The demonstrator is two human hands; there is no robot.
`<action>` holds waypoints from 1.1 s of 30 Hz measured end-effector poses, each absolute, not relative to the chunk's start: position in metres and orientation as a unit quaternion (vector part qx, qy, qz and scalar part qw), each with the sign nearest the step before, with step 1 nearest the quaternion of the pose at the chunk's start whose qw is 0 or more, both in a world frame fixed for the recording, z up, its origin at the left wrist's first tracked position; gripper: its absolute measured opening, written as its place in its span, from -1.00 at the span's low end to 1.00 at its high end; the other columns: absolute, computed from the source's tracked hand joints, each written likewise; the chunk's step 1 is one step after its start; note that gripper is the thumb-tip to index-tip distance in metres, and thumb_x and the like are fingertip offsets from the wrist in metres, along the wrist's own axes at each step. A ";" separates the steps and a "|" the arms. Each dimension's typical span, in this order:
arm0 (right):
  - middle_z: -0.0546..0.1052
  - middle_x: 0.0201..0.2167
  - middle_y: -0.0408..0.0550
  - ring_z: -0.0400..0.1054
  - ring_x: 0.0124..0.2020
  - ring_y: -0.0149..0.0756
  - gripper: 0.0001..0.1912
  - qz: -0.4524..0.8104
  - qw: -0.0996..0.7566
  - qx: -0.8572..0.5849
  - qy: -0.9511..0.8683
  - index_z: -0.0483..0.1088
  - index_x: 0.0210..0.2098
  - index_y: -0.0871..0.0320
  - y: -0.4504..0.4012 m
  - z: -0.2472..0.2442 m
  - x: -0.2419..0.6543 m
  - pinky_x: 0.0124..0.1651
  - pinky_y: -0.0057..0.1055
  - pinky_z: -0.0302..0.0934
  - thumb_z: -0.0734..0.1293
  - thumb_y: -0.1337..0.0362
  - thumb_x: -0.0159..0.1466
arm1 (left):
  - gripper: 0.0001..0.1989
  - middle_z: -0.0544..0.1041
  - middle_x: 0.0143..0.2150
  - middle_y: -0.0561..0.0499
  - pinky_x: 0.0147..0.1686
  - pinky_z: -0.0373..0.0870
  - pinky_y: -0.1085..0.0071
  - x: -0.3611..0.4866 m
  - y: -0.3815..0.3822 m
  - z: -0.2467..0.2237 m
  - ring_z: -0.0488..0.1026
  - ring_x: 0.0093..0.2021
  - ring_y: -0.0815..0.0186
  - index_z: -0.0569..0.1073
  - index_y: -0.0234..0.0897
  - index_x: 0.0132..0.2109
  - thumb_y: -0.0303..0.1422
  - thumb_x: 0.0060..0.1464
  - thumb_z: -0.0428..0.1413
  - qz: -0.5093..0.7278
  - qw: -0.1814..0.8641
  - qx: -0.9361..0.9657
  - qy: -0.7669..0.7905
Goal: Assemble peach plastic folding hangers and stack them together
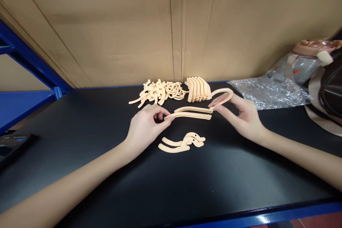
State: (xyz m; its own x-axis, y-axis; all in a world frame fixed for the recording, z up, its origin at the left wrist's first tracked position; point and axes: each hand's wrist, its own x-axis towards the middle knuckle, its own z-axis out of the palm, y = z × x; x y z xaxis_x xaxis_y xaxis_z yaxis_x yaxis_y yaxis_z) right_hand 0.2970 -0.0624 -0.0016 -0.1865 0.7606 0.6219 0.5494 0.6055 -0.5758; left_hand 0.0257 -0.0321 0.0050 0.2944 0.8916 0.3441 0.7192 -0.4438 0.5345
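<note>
Two long, slightly curved cream plastic strips lie side by side at the middle of the table; my left hand [145, 124] pinches the left end of the front strip [192, 115] between thumb and fingers. The rear strip [191, 108] runs just behind it. My right hand [242, 115] pinches a cream hook-shaped piece [226, 90] that bends round in a loop, its lower end at the strips' right ends. Whether they are joined there I cannot tell. Nearer to me lie two flat cream animal-head pieces [173, 149], partly overlapping, each with a dark eye hole.
Behind my hands is a heap of small curved cream pieces [160, 91], and beside it a neat stack of strips [197, 88]. A clear plastic bag [272, 92], a bottle [307, 64] and a dark bag [332, 89] stand at right. Cardboard [120, 32] backs the black table [107, 192].
</note>
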 end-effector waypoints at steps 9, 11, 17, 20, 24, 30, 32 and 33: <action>0.53 -0.36 -0.16 0.39 -0.31 -0.37 -0.84 0.356 0.448 -0.464 -0.676 0.47 -0.31 0.09 -0.053 -0.003 0.300 -0.16 -0.40 0.26 0.39 0.13 0.24 | -0.77 0.57 -0.29 0.01 -0.38 0.28 0.49 0.020 -0.017 0.006 0.42 -0.27 0.33 0.56 -0.26 -0.28 -0.21 -0.03 0.30 0.437 0.468 0.613 0.463; 0.53 -0.38 -0.17 0.38 -0.33 -0.40 -0.83 0.396 0.421 -0.456 -0.677 0.47 -0.33 0.11 -0.054 -0.001 0.298 -0.17 -0.43 0.25 0.39 0.13 0.24 | -0.77 0.55 -0.26 -0.01 -0.35 0.30 0.51 0.018 -0.013 0.006 0.41 -0.23 0.34 0.58 -0.27 -0.26 -0.22 -0.02 0.30 0.450 0.532 0.566 0.440; 0.50 -0.41 -0.18 0.34 -0.36 -0.44 -0.83 0.472 0.382 -0.422 -0.673 0.48 -0.34 0.13 -0.057 0.003 0.295 -0.23 -0.45 0.23 0.36 0.15 0.27 | -0.79 0.48 -0.28 -0.01 -0.16 0.38 0.46 0.012 -0.007 0.015 0.39 -0.20 0.35 0.57 -0.30 -0.29 -0.22 0.11 0.22 0.478 0.624 0.509 0.351; 0.52 -0.41 -0.16 0.36 -0.37 -0.44 -0.84 0.494 0.378 -0.410 -0.667 0.47 -0.34 0.15 -0.056 0.001 0.295 -0.24 -0.44 0.23 0.37 0.17 0.27 | -0.77 0.48 -0.25 -0.02 -0.09 0.40 0.41 0.013 -0.012 0.023 0.39 -0.15 0.31 0.55 -0.29 -0.29 -0.20 0.16 0.17 0.470 0.605 0.542 0.344; 0.52 -0.41 -0.15 0.37 -0.38 -0.43 -0.84 0.527 0.378 -0.405 -0.645 0.41 -0.34 0.16 -0.053 -0.001 0.294 -0.26 -0.42 0.23 0.40 0.19 0.23 | -0.75 0.46 -0.33 0.02 -0.23 0.46 0.45 0.016 -0.022 0.033 0.43 -0.29 0.35 0.49 -0.30 -0.34 -0.18 0.12 0.19 0.441 0.601 0.559 0.362; 0.57 -0.36 -0.07 0.40 -0.35 -0.38 -0.76 0.549 0.352 -0.411 -0.637 0.35 -0.26 0.16 -0.050 -0.001 0.293 -0.25 -0.37 0.25 0.43 0.19 0.19 | -0.74 0.27 -0.54 0.16 -0.68 0.18 0.53 0.021 -0.033 0.037 0.18 -0.65 0.47 0.43 -0.24 -0.21 -0.13 0.23 0.03 0.372 0.517 0.628 0.447; 0.57 -0.35 -0.06 0.40 -0.34 -0.38 -0.75 0.548 0.348 -0.413 -0.639 0.35 -0.26 0.17 -0.048 0.000 0.292 -0.26 -0.38 0.25 0.44 0.18 0.18 | -0.71 0.28 -0.57 0.15 -0.64 0.15 0.50 0.021 -0.036 0.035 0.20 -0.65 0.43 0.45 -0.22 -0.17 -0.15 0.27 -0.05 0.322 0.370 0.741 0.459; 0.57 -0.35 -0.07 0.40 -0.35 -0.39 -0.75 0.547 0.346 -0.414 -0.640 0.35 -0.27 0.17 -0.046 0.001 0.290 -0.26 -0.38 0.26 0.43 0.18 0.18 | -0.71 0.29 -0.59 0.14 -0.60 0.15 0.49 0.021 -0.038 0.034 0.23 -0.63 0.41 0.46 -0.21 -0.20 -0.17 0.28 -0.07 0.294 0.280 0.794 0.453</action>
State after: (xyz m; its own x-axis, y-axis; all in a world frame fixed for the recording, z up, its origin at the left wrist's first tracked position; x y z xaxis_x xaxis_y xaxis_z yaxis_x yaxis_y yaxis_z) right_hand 0.2901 -0.0464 0.0013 -0.4179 0.9084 -0.0110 0.1519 0.0579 -0.9867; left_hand 0.0214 -0.0383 0.0337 0.4176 0.8833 0.2130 0.5544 -0.4335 0.7105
